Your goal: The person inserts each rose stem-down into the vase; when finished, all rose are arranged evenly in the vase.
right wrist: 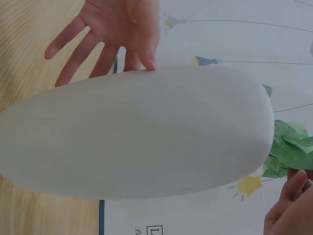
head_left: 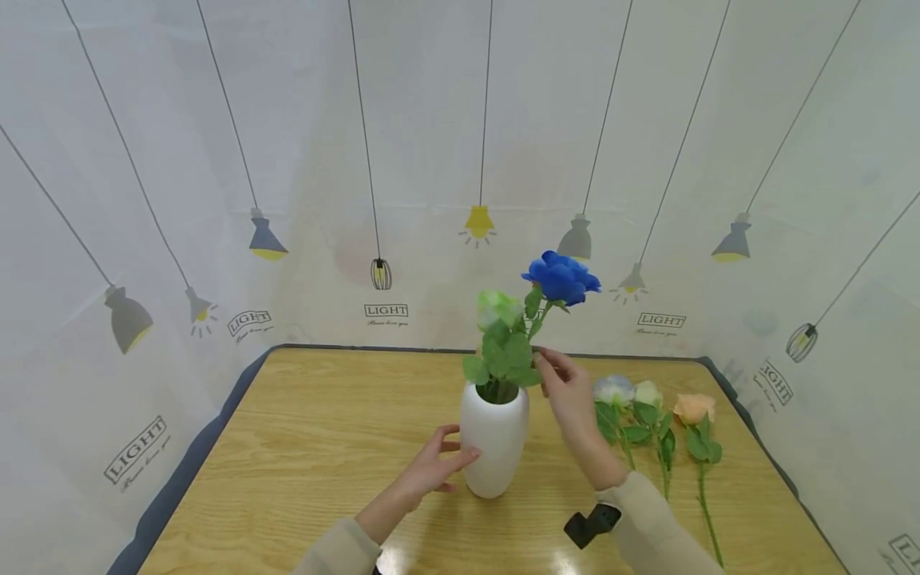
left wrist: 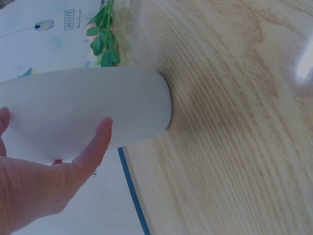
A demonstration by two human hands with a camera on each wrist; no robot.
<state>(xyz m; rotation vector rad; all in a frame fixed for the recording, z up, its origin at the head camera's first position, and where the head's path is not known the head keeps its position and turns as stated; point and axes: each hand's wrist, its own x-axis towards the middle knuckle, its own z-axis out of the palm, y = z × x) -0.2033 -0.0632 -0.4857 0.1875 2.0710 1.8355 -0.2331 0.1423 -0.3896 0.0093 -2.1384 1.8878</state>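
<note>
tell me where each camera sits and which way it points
Head: worn on the head, looking forward and down at the white vase and wooden table; left hand, right hand and sleeves show.
Left wrist: on that wrist, looking at the vase's lower part and the table; the left hand shows.
Right wrist: on that wrist, facing the vase and printed backdrop; the left hand shows, and the right hand at the edge.
Both wrist views share the vase and left hand.

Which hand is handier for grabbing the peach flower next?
Likely the right hand: it is nearer the peach flower, on the same side of the white vase. It seems to pinch the blue flower, though; the left hand touches the vase's opposite side.
</note>
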